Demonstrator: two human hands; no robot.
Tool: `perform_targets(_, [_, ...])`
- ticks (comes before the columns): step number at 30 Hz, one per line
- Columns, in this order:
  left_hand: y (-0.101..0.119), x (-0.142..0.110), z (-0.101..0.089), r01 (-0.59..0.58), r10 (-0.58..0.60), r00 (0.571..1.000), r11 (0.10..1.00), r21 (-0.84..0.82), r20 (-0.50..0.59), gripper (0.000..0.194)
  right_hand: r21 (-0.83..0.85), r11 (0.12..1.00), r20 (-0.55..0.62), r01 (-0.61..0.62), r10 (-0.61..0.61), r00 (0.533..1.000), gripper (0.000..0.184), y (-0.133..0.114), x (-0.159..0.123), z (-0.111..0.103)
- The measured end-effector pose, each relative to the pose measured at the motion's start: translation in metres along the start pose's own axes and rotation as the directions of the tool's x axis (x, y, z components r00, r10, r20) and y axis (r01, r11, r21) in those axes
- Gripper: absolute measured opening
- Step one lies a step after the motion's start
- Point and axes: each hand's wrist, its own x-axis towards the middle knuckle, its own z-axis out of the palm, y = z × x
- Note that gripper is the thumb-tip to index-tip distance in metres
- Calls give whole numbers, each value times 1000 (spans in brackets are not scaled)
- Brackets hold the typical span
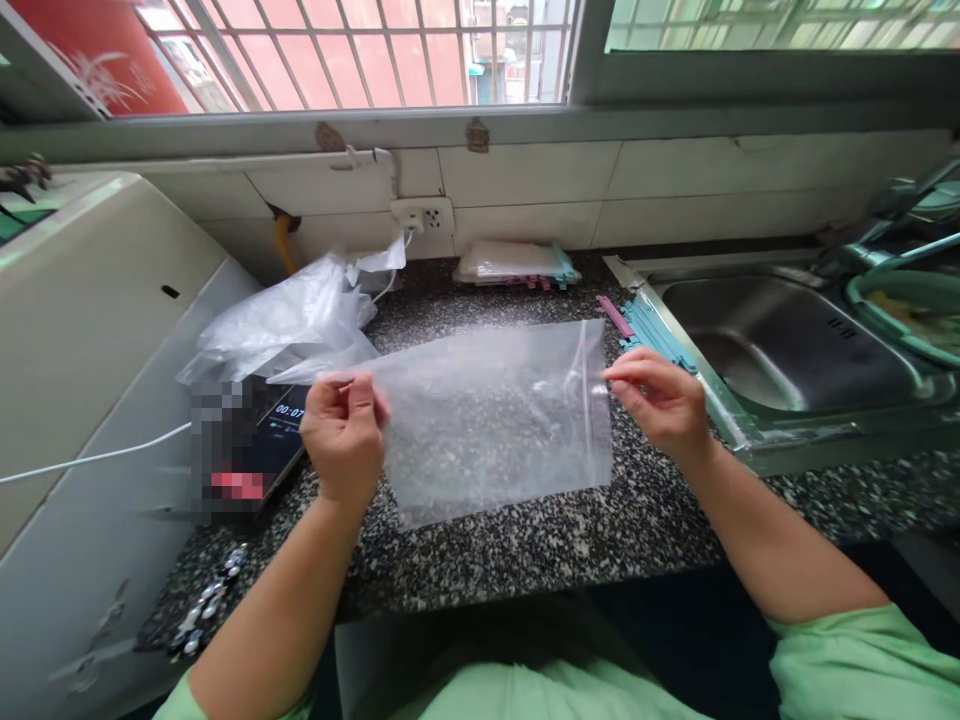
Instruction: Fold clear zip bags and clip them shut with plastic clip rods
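Observation:
A clear zip-lock bag (487, 420) is stretched flat between my hands above the speckled countertop (555, 550). My left hand (345, 435) pinches its left edge between thumb and fingers. At the opposite end, my right hand (664, 400) pinches the edge beside the zip strip. The bag looks empty, and the counter shows through it. Behind my left hand lies a heap of clear plastic bags (285, 310). Teal plastic strips (656, 330) and a purple strip (615, 316) lie just beyond my right hand.
A stack of flat bags with teal and purple strips (517, 263) lies by the tiled wall. On the right is a steel sink (787, 340) with a green basin (907, 310). A phone (281, 430) and a white cable (97, 462) are at left, near a beaded string (210, 600).

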Motion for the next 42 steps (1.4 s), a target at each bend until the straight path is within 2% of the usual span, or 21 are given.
perform_targets(4, [-9, 9, 4, 250, -246, 968, 965, -82, 55, 23, 64, 988, 168, -138, 126, 978, 20, 5, 0, 3])
perform_targets(7, [-16, 8, 4, 333, -328, 931, 943, -1, 156, 23, -22, 941, 266, -337, 330, 906, 35, 13, -1, 6])
perform_targets(8, [-17, 7, 4, 317, -324, 925, 946, 67, 196, 29, -51, 917, 289, -396, 393, 873, 39, 16, -1, 7])
perform_targets(10, [-17, 5, 3, 213, -274, 925, 948, 237, 263, 48, -94, 879, 315, -467, 471, 824, 46, 21, -1, 9])
perform_targets(12, [-15, 3, 2, 80, -215, 924, 917, 390, 317, 68, -131, 871, 322, -473, 489, 810, 50, 22, -2, 11])
perform_targets(14, [-11, 1, 0, -6, -201, 906, 873, 487, 372, 77, -177, 872, 310, -456, 489, 815, 48, 21, -2, 13])
perform_targets(18, [-6, 0, -2, -60, -265, 831, 832, 552, 489, 62, -279, 844, 250, -457, 523, 815, 38, 19, -2, 16])
perform_targets(22, [-7, 0, -3, -79, -352, 730, 808, 584, 586, 49, -533, 717, 217, -450, 630, 746, 28, 22, -4, 20])
perform_targets(24, [-7, -1, -3, -86, -420, 649, 788, 610, 634, 45, -671, 622, 200, -403, 675, 710, 27, 22, -4, 23])
perform_targets(26, [-7, -2, -3, -65, -495, 557, 774, 630, 667, 43, -751, 556, 184, -356, 695, 695, 26, 21, -3, 26])
perform_targets(29, [-1, -3, -5, 34, -582, 392, 783, 621, 713, 41, -777, 540, 183, -323, 685, 706, 23, 22, -3, 27])
perform_targets(31, [6, -3, -8, 125, -594, 225, 804, 581, 773, 40, -759, 585, 220, -287, 645, 732, 18, 26, -4, 25])
perform_targets(33, [13, 0, -12, 217, -555, 20, 814, 538, 832, 40, -728, 646, 268, -231, 578, 771, 12, 31, -5, 22])
perform_targets(34, [17, 3, -14, 261, -521, -63, 815, 518, 851, 41, -709, 676, 291, -203, 543, 788, 11, 35, -5, 20])
perform_targets(35, [19, 5, -17, 301, -485, -117, 814, 497, 866, 43, -688, 704, 313, -178, 509, 802, 11, 38, -6, 19])
perform_targets(36, [21, 8, -18, 333, -455, -131, 816, 472, 881, 44, -664, 731, 332, -157, 477, 814, 11, 41, -6, 17])
perform_targets(37, [21, 11, -20, 355, -434, -106, 824, 442, 895, 44, -635, 760, 351, -136, 441, 826, 11, 44, -5, 16])
perform_targets(38, [20, 13, -20, 365, -424, -42, 836, 409, 905, 42, -601, 792, 370, -112, 399, 839, 12, 46, -5, 16])
perform_targets(40, [14, 16, -17, 355, -431, 153, 864, 358, 889, 36, -521, 852, 397, -50, 293, 870, 12, 49, -5, 16])
perform_targets(42, [6, 15, -11, 333, -454, 392, 881, 337, 800, 32, -439, 898, 404, 23, 174, 898, 13, 48, -4, 17])
